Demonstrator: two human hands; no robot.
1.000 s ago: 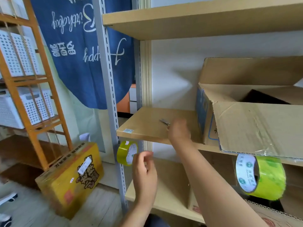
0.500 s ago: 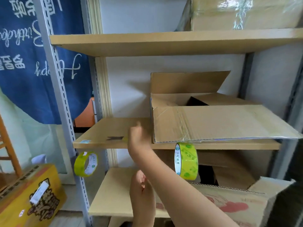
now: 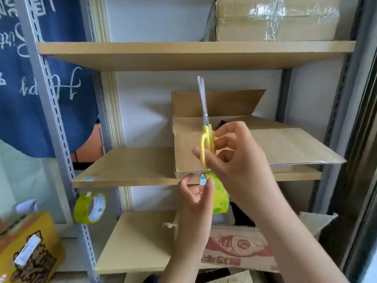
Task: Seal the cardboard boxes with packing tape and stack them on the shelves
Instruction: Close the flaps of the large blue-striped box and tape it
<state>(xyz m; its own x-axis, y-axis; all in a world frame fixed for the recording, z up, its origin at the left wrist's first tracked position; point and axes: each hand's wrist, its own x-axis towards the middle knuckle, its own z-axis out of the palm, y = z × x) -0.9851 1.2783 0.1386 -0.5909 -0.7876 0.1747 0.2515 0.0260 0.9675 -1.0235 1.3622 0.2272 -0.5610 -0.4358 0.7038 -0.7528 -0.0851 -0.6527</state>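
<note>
- Head view: right hand [image 3: 230, 152] at frame centre now grips yellow-handled scissors [image 3: 205, 127], fingers curled through the handle loops, blades closed and pointing up; half a second ago this hand was reaching flat onto the middle shelf [image 3: 126, 170] with the scissors lying there.
- Left hand [image 3: 195, 193] has come up from the lower centre; fingers curl near the green tape roll [image 3: 216, 193] that hangs under the open box's front flap. Cannot tell whether it pinches the roll or the tape strip.
- Open cardboard box [image 3: 265, 146] sits on the middle shelf, centre-right, flaps spread, front flap overhanging the shelf edge; same spot as before.
- Sealed taped box [image 3: 275, 19] on the top shelf, upper right.
- Second green tape roll [image 3: 89, 207] hangs by the grey upright, lower left.
- Red-printed box [image 3: 234, 246] on the bottom shelf, lower centre.
- Yellow carton [image 3: 28, 250] in lower left corner.
- Blue banner [image 3: 40, 78] upper left.
</note>
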